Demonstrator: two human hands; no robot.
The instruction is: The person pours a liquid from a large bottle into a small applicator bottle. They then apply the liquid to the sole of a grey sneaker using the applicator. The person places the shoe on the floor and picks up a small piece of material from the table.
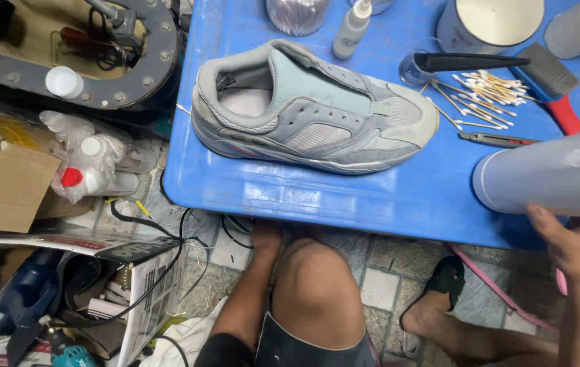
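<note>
A grey mesh-and-suede sneaker lies on the blue plastic table, its long axis running left to right across the view, toe to the right and heel opening to the left, sole down and slightly tilted. To the right of the sneaker's toe, the right hand grips a grey cylinder from below. The left hand reaches under the table edge below the sneaker; its fingers are hidden, so its grip cannot be told. Cotton swabs lie just past the toe.
</note>
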